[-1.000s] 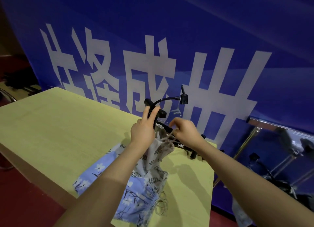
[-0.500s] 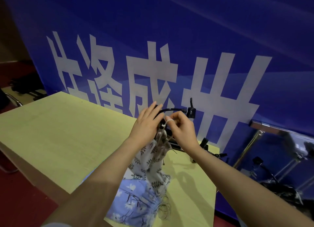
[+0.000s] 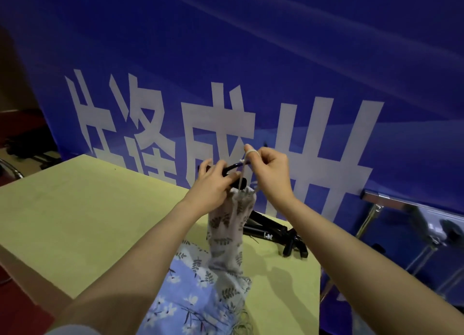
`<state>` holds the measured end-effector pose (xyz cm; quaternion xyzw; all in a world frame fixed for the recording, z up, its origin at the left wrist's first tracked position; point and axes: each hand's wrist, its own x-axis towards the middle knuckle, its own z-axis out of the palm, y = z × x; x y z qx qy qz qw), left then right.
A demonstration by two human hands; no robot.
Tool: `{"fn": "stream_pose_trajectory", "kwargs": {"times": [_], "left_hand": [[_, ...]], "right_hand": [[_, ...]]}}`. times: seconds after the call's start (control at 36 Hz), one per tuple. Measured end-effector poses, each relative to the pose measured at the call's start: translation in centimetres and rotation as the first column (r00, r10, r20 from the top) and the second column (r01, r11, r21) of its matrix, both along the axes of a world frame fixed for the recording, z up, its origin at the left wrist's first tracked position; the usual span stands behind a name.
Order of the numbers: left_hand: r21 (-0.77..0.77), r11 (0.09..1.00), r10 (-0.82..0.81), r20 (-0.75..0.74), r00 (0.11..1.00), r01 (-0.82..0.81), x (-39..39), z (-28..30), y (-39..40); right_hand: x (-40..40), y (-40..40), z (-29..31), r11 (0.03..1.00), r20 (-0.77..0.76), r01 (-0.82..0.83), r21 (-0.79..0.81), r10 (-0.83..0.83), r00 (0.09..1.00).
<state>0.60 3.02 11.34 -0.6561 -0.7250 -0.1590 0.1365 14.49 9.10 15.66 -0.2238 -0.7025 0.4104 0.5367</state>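
Around right fingers (image 3: pixel 251 151), the drawstring (image 3: pixel 242 178)

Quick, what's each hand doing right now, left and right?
Left hand: grips the black stand at the pouch mouth.
Right hand: pinches the drawstring, looped over its forefinger.

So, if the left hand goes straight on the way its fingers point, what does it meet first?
The left hand, gripping a black holder, would probably meet the cord stretched up from the bag first, then the right hand. Depth is unclear.
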Motion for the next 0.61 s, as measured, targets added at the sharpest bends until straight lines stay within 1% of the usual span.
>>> {"fn": "stream_pose_trajectory", "kwargs": {"times": [0.14,0.28,0.33,0.42,0.5,0.61], "left_hand": [[0.006,0.999,0.033,-0.073,0.997,-0.032,0.4,1.9,0.4],[-0.06,0.981,0.181,-0.056,0.982,-0.184,1.5,1.8,1.2],[-0.106,0.978,0.181,-0.003,0.983,-0.181,1.8,1.4,1.4],[-0.101,0.987,0.139,0.117,0.983,-0.128,2.6,0.4,1.1],[-0.105,0.991,0.106,0.264,0.959,-0.081,3.5,-0.9,0.5],[-0.155,0.988,0.065,0.315,0.947,-0.017,3.2,-2.6,0.3]], "right_hand": [[0.2,0.1,1.5,1.0,-0.071,0.01,0.021,-0.009,0.997],[0.4,0.3,2.1,0.999,-0.079,0.01,0.038,-0.007,0.997],[0.5,0.4,2.0,0.999,-0.074,0.003,0.038,-0.001,0.997],[0.6,0.6,1.6,1.0,-0.039,-0.006,0.018,0.007,0.999],[0.9,0.8,0.8,1.0,-0.003,-0.018,-0.008,0.018,1.0],[1.1,0.8,0.0,0.998,0.016,-0.04,-0.048,0.041,0.999]]}}
